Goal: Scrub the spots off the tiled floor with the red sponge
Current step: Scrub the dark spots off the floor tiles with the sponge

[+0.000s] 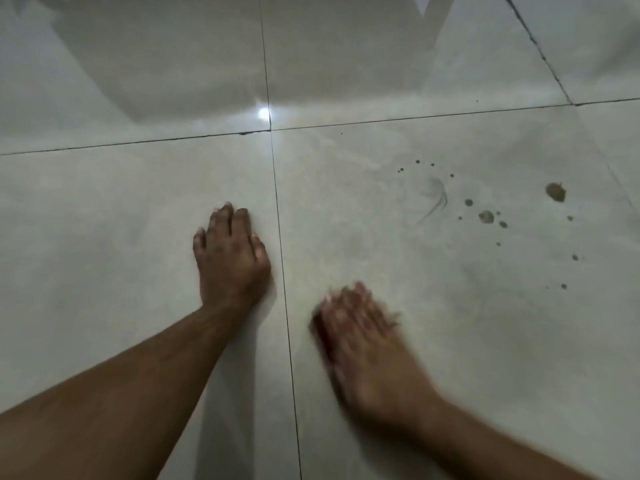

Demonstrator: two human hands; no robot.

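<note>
My left hand [230, 254] rests flat on the pale tiled floor [138, 220], fingers spread, holding nothing. My right hand [360, 337] is blurred by motion and presses down on the red sponge [325, 336], of which only a dark red sliver shows under the fingers at the hand's left edge. Several brown spots [486, 216] dot the tile to the upper right of that hand, the largest one [555, 192] farthest right. A thin smeared arc [437, 199] lies among them.
Dark grout lines [282, 258] cross the floor, one running between my two hands and one across above them. A bright light reflection [264, 113] glints near the tile joint. Grey reflections of furniture darken the far tiles.
</note>
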